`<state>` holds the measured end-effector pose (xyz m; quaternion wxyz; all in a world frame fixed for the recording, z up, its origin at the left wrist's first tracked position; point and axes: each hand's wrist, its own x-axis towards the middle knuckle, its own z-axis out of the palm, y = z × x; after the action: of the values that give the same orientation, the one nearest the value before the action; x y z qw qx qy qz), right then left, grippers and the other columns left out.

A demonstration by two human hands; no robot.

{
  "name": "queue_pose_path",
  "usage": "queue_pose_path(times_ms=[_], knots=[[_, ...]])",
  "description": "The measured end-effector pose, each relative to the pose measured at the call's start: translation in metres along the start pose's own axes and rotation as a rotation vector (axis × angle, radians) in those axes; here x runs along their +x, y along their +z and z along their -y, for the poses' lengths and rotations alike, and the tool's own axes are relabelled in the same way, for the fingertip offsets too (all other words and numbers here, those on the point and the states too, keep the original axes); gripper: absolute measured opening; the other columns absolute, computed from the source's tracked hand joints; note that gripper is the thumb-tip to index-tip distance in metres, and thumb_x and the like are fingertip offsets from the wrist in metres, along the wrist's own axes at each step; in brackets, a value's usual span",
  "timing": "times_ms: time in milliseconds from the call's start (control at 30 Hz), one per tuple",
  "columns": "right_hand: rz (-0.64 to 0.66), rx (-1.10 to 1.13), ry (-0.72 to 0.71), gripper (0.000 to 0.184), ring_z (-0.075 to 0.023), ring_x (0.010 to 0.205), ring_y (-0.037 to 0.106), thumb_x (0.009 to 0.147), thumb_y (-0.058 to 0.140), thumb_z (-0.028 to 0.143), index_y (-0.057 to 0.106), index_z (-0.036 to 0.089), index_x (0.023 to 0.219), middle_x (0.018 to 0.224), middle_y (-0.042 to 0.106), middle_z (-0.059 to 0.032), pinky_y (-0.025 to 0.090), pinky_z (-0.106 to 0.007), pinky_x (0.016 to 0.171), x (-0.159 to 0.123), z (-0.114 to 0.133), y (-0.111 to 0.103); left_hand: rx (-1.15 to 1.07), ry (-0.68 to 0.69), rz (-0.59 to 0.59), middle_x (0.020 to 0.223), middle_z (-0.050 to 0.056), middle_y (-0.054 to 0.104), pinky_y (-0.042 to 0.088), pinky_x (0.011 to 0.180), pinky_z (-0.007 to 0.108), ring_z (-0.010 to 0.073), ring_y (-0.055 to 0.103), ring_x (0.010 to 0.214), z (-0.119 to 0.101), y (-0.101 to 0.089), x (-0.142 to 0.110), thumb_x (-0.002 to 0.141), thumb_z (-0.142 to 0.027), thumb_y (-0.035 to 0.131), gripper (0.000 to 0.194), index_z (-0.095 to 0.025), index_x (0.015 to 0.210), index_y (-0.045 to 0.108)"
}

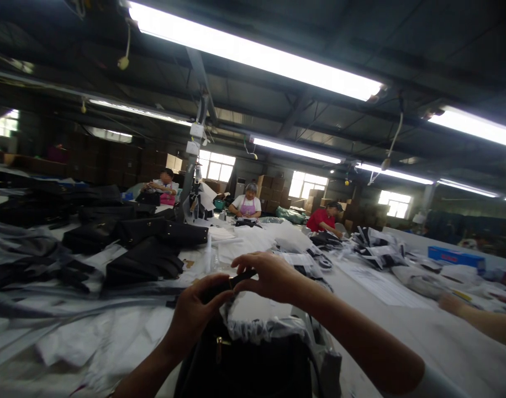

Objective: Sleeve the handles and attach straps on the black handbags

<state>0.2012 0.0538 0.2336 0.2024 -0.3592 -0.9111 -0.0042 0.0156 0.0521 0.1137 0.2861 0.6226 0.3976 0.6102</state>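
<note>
My left hand and my right hand meet above a black bag. A black strap with a small gold-coloured metal piece runs between my hands, and the fingers of both are closed on it. A gold-coloured zipper pull hangs on the upper left of the bag. Crinkled clear plastic lies bunched around a pale sheet at the bag's top. My fingers hide part of the strap.
Black bags are heaped at the left among white wrapping. Toward the right lie a printed sheet, wrapped bundles and a blue box. Another person's hand reaches in there. Several people sit working farther back.
</note>
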Motion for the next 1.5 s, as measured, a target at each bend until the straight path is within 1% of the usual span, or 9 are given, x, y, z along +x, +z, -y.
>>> queue_pose_path(times_ms=[133, 233, 300, 400, 567, 900, 1233, 1400, 1500], knots=[[-0.308, 0.106, -0.066, 0.083, -0.0296, 0.131, 0.045, 0.069, 0.082, 0.035, 0.042, 0.034, 0.142, 0.140, 0.055, -0.0086, 0.026, -0.051, 0.111, -0.013, -0.006, 0.000, -0.186, -0.145, -0.030, 0.103, 0.007, 0.077, 0.052, 0.092, 0.038, 0.0278, 0.069, 0.100, -0.001, -0.011, -0.001, 0.066, -0.041, 0.081, 0.039, -0.020, 0.099, 0.074], [-0.417, 0.563, 0.136, 0.097, -0.0258, 0.130, 0.048, 0.073, 0.079, 0.035, 0.022, 0.034, 0.151, 0.142, 0.051, -0.0111, 0.037, -0.048, 0.106, -0.021, -0.016, 0.025, -0.393, -0.248, -0.044, 0.107, 0.011, 0.076, 0.052, 0.091, 0.037, 0.0284, 0.068, 0.103, -0.001, -0.013, -0.001, 0.065, -0.041, 0.083, 0.047, -0.017, 0.103, 0.071], [-0.301, 0.832, 0.218, 0.091, -0.0259, 0.124, 0.054, 0.071, 0.081, 0.037, 0.033, 0.029, 0.147, 0.134, 0.058, -0.0117, 0.043, -0.044, 0.101, -0.022, -0.019, 0.051, -0.462, -0.275, -0.031, 0.107, 0.012, 0.076, 0.052, 0.090, 0.038, 0.0286, 0.069, 0.102, -0.001, -0.010, 0.000, 0.063, -0.040, 0.084, 0.049, -0.016, 0.104, 0.071], [-0.103, 0.952, 0.202, 0.042, -0.0248, 0.099, 0.066, 0.071, 0.078, 0.042, 0.071, 0.017, 0.105, 0.100, 0.073, -0.0069, 0.050, -0.037, 0.088, -0.018, -0.015, 0.082, -0.477, -0.269, -0.024, 0.101, 0.010, 0.077, 0.053, 0.088, 0.036, 0.0277, 0.069, 0.100, -0.004, -0.008, 0.000, 0.061, -0.037, 0.085, 0.047, -0.016, 0.100, 0.071], [-0.169, 0.953, 0.207, 0.026, -0.0159, 0.068, 0.063, 0.078, 0.071, 0.040, 0.073, 0.014, 0.080, 0.074, 0.071, -0.0017, 0.047, -0.027, 0.070, -0.008, 0.001, 0.082, -0.315, -0.221, 0.000, 0.093, 0.006, 0.078, 0.054, 0.083, 0.032, 0.0243, 0.071, 0.092, -0.015, -0.025, -0.001, 0.067, -0.035, 0.081, 0.032, -0.016, 0.092, 0.073], [-0.292, 0.836, 0.159, 0.028, -0.0153, 0.068, 0.060, 0.084, 0.064, 0.038, 0.071, 0.015, 0.069, 0.068, 0.067, -0.0008, 0.045, -0.024, 0.068, -0.005, 0.013, 0.081, -0.032, -0.099, 0.247, 0.083, 0.004, 0.077, 0.053, 0.069, 0.028, 0.0225, 0.069, 0.078, -0.023, -0.061, -0.004, 0.078, -0.033, 0.070, 0.022, -0.019, 0.094, 0.076], [-0.447, 0.724, 0.178, 0.032, -0.0177, 0.071, 0.062, 0.089, 0.058, 0.042, 0.070, 0.017, 0.073, 0.071, 0.068, -0.0020, 0.045, -0.026, 0.069, -0.011, 0.004, 0.087, 0.210, -0.049, 0.321, 0.080, 0.005, 0.077, 0.054, 0.069, 0.028, 0.0233, 0.070, 0.076, -0.007, -0.081, -0.013, 0.081, -0.031, 0.065, 0.015, -0.021, 0.083, 0.077], [-0.387, 0.691, 0.181, 0.037, -0.0161, 0.068, 0.059, 0.090, 0.055, 0.045, 0.068, 0.017, 0.069, 0.067, 0.065, -0.0008, 0.042, -0.024, 0.065, -0.007, 0.012, 0.081, 0.025, -0.075, 0.126, 0.113, 0.009, 0.074, 0.054, 0.087, 0.035, 0.0289, 0.069, 0.100, -0.043, -0.086, 0.004, 0.077, -0.057, 0.066, 0.051, -0.021, 0.114, 0.071], [-0.361, 0.663, 0.200, 0.037, -0.0153, 0.066, 0.057, 0.089, 0.055, 0.044, 0.067, 0.017, 0.067, 0.066, 0.063, -0.0004, 0.040, -0.023, 0.062, -0.004, 0.016, 0.079, 0.045, -0.029, 0.088, 0.115, 0.010, 0.073, 0.055, 0.083, 0.037, 0.0286, 0.071, 0.091, -0.067, -0.081, 0.012, 0.081, -0.068, 0.052, 0.061, -0.020, 0.114, 0.071]])
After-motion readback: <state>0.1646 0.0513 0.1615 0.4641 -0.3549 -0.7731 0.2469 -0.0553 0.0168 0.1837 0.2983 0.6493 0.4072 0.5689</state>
